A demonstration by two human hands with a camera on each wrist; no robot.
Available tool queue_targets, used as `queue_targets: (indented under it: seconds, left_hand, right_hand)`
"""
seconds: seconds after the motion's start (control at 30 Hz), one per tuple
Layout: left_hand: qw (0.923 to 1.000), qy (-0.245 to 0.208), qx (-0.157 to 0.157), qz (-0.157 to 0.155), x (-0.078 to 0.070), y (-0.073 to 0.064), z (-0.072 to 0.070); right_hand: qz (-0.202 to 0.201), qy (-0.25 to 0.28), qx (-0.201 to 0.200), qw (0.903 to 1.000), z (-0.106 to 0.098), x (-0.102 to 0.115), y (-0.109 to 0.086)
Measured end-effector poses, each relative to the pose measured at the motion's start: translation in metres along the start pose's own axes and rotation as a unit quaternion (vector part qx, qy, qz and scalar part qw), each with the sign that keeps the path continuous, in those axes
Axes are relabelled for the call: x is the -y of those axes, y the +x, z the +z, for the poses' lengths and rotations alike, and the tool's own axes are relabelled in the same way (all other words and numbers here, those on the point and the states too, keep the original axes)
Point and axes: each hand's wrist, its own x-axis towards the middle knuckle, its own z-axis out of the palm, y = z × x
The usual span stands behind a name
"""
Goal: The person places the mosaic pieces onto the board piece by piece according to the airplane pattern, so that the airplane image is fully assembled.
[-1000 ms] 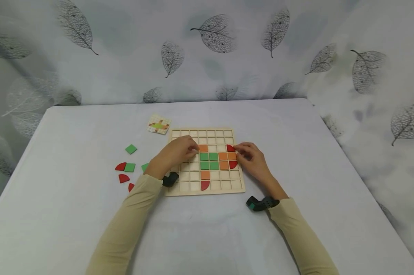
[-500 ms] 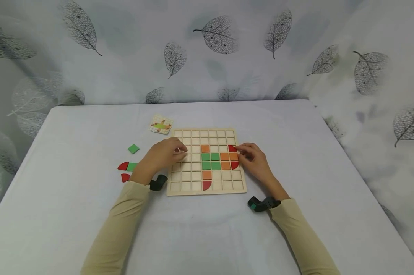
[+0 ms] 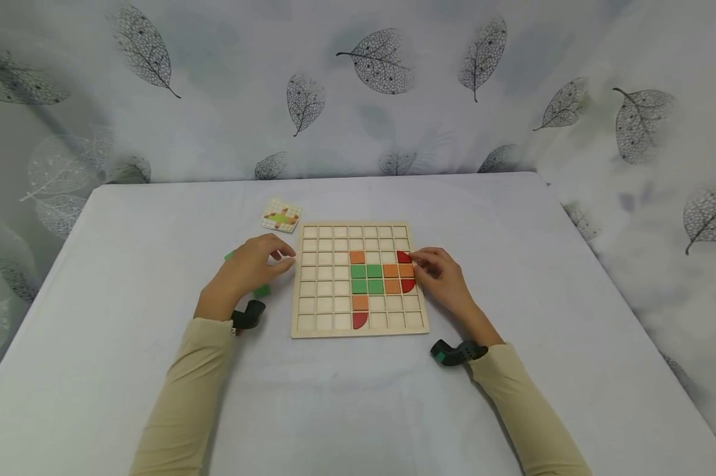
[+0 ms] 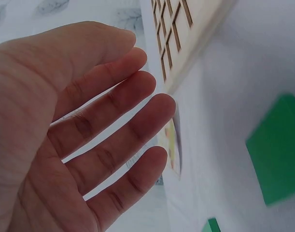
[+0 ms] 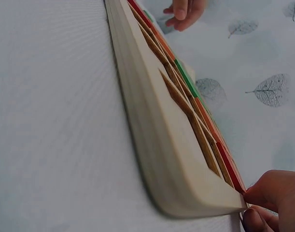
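A wooden grid board lies on the table with green squares, orange squares and red quarter-round pieces set in its cells. My left hand is over the table just left of the board, fingers loosely bent and apart with nothing between them, as the left wrist view shows. A loose green square lies near it. At the board's right edge, my right hand grips the rim with thumb and fingers, right beside the red and orange pieces; the right wrist view shows the fingertips at this edge.
A small pattern card lies beyond the board's upper left corner. Another loose green piece peeks out behind the left hand, which hides other loose pieces. White cloth covers the table, with a leaf-patterned curtain behind.
My left hand has drawn back leftward from beside the upper orange square to off the board, now covering most loose pieces. The right hand stays at the rim.
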Motion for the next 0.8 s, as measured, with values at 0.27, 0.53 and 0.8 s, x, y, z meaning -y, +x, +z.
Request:
queue_targets:
  seconds: [0.27,0.53,0.8]
  left_hand:
    - [0.9994,0.006,-0.002,-0.034,0.016,-0.013,-0.006]
    - [0.9979,0.011,-0.009,-0.064,0.031,-0.025,-0.01]
    - [0.9954,0.006,0.0,-0.095,0.042,-0.043,-0.02]
  right_hand:
    - [0.002,-0.009,-0.001,1.0,0.0,0.0,0.0]
    - [0.003,-0.003,0.0,1.0,0.0,0.001,0.0]
    - [0.006,-0.007,-0.001,1.0,0.0,0.002,0.0]
